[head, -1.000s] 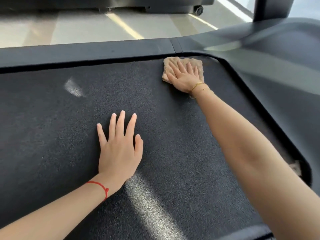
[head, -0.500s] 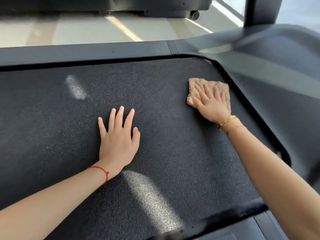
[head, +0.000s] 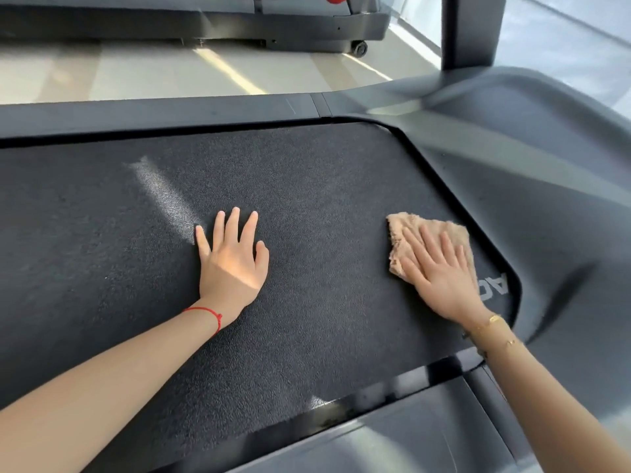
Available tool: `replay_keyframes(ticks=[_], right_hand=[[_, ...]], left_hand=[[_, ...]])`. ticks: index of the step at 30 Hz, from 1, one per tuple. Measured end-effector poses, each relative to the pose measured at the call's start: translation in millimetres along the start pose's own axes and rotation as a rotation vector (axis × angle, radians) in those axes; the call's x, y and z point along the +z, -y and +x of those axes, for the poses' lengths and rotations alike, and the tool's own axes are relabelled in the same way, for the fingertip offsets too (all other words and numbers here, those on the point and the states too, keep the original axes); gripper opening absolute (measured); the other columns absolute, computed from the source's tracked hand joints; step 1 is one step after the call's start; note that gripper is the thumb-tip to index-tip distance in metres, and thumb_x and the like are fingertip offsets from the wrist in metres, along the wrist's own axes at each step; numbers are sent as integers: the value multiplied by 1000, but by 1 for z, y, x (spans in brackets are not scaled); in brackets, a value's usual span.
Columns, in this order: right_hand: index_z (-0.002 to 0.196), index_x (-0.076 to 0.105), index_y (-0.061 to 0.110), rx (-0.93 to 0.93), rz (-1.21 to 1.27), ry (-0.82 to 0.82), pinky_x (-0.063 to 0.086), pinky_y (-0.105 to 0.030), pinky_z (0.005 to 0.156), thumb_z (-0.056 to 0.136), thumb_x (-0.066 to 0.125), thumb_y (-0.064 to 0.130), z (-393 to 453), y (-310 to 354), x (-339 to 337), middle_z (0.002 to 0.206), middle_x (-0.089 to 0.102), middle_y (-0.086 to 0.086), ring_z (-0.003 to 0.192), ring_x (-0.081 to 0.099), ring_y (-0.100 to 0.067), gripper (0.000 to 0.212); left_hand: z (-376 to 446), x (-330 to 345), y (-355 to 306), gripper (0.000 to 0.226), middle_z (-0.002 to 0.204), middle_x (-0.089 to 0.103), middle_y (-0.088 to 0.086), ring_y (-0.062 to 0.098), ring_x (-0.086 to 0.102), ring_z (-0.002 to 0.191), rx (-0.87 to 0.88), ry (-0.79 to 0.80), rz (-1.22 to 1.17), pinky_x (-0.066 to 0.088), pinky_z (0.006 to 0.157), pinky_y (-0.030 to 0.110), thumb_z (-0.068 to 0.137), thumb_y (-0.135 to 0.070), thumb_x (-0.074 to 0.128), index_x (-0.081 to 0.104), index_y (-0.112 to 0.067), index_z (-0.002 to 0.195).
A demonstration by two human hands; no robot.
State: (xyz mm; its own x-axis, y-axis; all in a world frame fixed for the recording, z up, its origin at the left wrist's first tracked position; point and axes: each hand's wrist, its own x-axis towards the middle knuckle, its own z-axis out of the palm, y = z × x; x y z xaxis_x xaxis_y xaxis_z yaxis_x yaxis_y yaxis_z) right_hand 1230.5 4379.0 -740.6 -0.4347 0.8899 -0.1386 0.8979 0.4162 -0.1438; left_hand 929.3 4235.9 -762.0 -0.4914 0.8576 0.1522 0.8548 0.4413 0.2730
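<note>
Your right grip (head: 440, 278) has drawn the tan cloth (head: 404, 230) back toward you from the far corner of the belt (head: 324, 206), along its right edge. The cloth now lies crumpled on the belt just beside the dark border, near the white letters (head: 496, 285) printed there. That grip lies flat on top of it, fingers straight and slightly spread, pressing down rather than curled round anything; the cloth's far and left edges show past the fingertips. A gold bracelet (head: 491, 320) sits at that wrist.

Your left grip (head: 232, 264) is flat on the bare belt, well apart from the cloth, fingers straight and fanned, holding nothing, as it was a second ago. A red string (head: 208, 314) circles its wrist.

Right of the belt rises the grey motor cover (head: 563, 216), with a dark upright post (head: 471, 29) behind it. A side rail (head: 153, 114) borders the belt's far edge. Beyond that, pale floor (head: 136, 70) and another machine (head: 239, 22).
</note>
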Motion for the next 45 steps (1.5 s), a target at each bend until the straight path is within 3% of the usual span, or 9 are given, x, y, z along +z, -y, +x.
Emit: replay_keyframes(ticks=[3, 11, 16, 22, 27, 32, 35, 40, 45], right_hand=[[149, -8, 55, 1, 17, 20, -10, -47, 121, 99, 17, 59, -14, 16, 2, 161, -13, 23, 151, -13, -25, 56], [153, -3, 50, -511, 8, 26, -13, -43, 121, 99, 16, 59, -94, 88, 32, 162, -10, 24, 151, -18, -20, 57], [151, -5, 52, -475, -12, 10, -15, -38, 121, 100, 18, 57, -49, 92, 26, 160, -15, 26, 150, -19, -17, 56], [154, -2, 46, -401, 7, 62, -10, -48, 121, 103, 20, 53, 27, 168, 26, 164, -10, 16, 151, -14, -27, 56], [156, 1, 40, -753, -55, 52, -11, -50, 120, 103, 20, 52, -27, 223, 48, 164, -8, 12, 151, -14, -31, 57], [155, 6, 45, -1001, 33, 68, -3, -48, 123, 104, 21, 55, -76, 217, 62, 164, -3, 18, 153, -6, -24, 54], [154, 4, 47, -946, -11, 40, -8, -44, 122, 102, 16, 57, -42, 219, 57, 164, -5, 17, 152, -9, -23, 54], [154, 0, 45, -606, -19, 50, -11, -44, 119, 104, 21, 51, 45, 275, 46, 165, -5, 12, 152, -7, -31, 54], [155, -1, 42, -621, 8, 129, -16, -48, 119, 104, 16, 50, 36, 339, 52, 165, -9, 8, 150, -14, -32, 55]], left_hand=[[-1, -1, -1, 55, 163, 21, 9, 27, 10, 152, -18, 10, -3, 0, 121, 56, 102, -34, 33, 27, -21, 156], [-6, -3, 13, 54, 162, 24, 8, 26, 13, 152, 42, 15, -38, 4, 122, 54, 103, -31, 38, 30, -20, 155], [-33, -11, 39, 58, 165, 14, 2, 21, 5, 153, 30, 57, 22, 5, 123, 51, 103, -38, 27, 16, -26, 158], [-70, -27, 76, 58, 165, 12, 0, 20, 4, 153, -82, 67, 65, 6, 122, 52, 103, -37, 27, 15, -25, 158], [-96, -45, 107, 57, 165, 12, 0, 19, 5, 153, -175, 69, 91, 8, 123, 53, 104, -36, 27, 14, -24, 158], [-123, -59, 136, 57, 166, 7, -4, 16, 0, 153, -193, 97, 105, 7, 124, 50, 104, -36, 24, 9, -26, 158], [-129, -67, 152, 57, 166, 6, -5, 15, 0, 153, -197, 103, 103, 7, 124, 50, 105, -36, 24, 9, -27, 158], [-131, -76, 178, 57, 166, 5, -6, 14, -1, 153, -190, 100, 95, 5, 124, 50, 104, -39, 24, 9, -29, 158], [-126, -81, 210, 57, 166, 8, -6, 15, -1, 153, -233, 70, 55, 3, 124, 51, 104, -39, 24, 12, -28, 158]])
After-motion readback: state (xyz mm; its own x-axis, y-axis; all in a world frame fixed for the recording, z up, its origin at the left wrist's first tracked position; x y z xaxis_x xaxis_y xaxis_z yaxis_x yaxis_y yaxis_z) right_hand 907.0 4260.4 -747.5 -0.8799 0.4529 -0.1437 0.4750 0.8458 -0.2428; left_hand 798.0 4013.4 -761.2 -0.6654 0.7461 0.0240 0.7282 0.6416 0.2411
